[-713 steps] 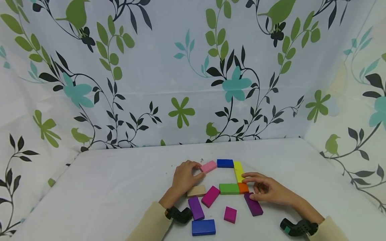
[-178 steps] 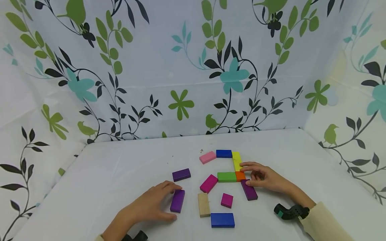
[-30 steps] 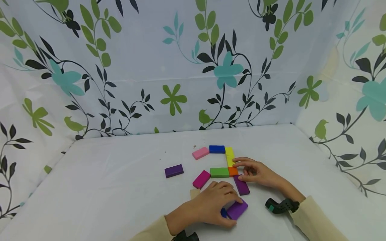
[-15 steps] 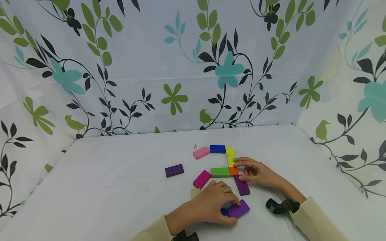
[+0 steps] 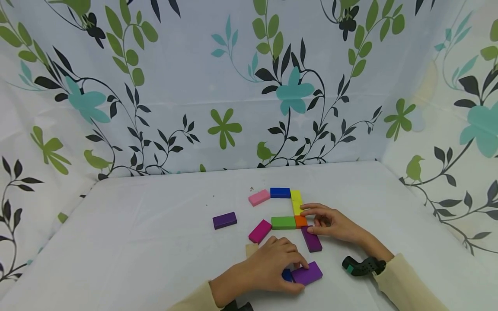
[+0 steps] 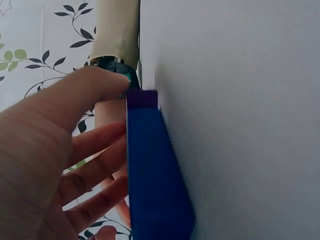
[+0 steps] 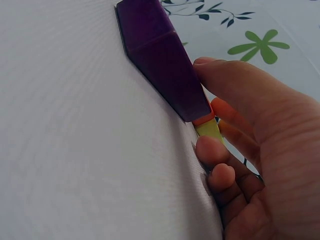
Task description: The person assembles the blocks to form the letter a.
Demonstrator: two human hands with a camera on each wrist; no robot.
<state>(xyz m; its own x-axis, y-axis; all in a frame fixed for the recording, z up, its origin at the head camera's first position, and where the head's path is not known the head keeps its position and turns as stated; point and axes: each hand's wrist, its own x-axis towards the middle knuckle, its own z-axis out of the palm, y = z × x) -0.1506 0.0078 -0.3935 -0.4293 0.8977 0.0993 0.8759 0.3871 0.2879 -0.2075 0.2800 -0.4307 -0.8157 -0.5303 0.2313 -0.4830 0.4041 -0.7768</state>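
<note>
My left hand (image 5: 268, 265) pinches a violet block (image 5: 307, 273) between thumb and fingertips, low over the table. The violet block's end meets a blue block (image 5: 287, 275), which my left hand mostly covers; in the left wrist view the blue block (image 6: 155, 180) runs in line with the violet one (image 6: 142, 99). My right hand (image 5: 334, 222) rests at the right of the layout. Its thumb touches a dark purple block (image 5: 312, 239), and its forefinger reaches the yellow block (image 5: 296, 202) above the orange one (image 5: 301, 221).
A green block (image 5: 283, 223) adjoins the orange one. Magenta (image 5: 260, 231), beige (image 5: 252, 249), pink (image 5: 259, 198) and blue (image 5: 280, 192) blocks stand around it. A separate dark purple block (image 5: 225, 220) lies left on the white table (image 5: 128, 242). Patterned cloth (image 5: 186, 82) hangs behind.
Over several seconds my left hand has carried the violet block from the left to beside the blue one. In the last second it has turned slightly and slid nearer me. My right hand stays put.
</note>
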